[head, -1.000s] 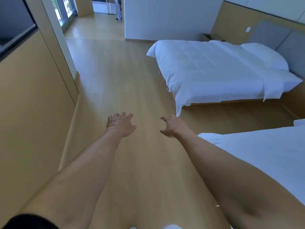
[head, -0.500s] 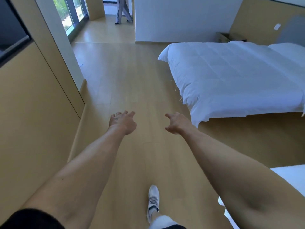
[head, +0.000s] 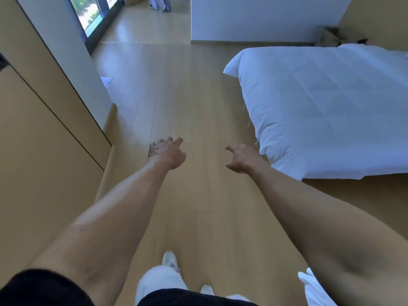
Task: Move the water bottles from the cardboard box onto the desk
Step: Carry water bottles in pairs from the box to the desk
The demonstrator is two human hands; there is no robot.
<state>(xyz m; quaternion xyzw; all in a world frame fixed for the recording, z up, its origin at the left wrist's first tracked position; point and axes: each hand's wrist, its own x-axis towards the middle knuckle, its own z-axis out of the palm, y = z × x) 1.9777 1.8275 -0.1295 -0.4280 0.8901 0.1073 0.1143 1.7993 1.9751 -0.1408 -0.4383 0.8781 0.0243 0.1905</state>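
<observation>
Both arms stretch forward over a wooden floor [head: 172, 91]. My left hand [head: 167, 151] hangs with loosely curled fingers and holds nothing. My right hand [head: 240, 158] is also empty, with its fingers spread and relaxed, near the corner of a bed. A brown cardboard box [head: 331, 36] stands against the far wall, behind the bed at the upper right. No water bottles and no desk are in view.
A bed with a white duvet [head: 326, 111] fills the right side. Wooden wall panels [head: 44, 140] line the left. A window [head: 92, 12] is at top left, and another person's legs [head: 159, 4] stand far ahead. My white shoe [head: 170, 260] is below.
I have walked forward along the floor: the bed has come closer and shifted right, and the nearer bed has left the view. Both hands stay empty and outstretched.
</observation>
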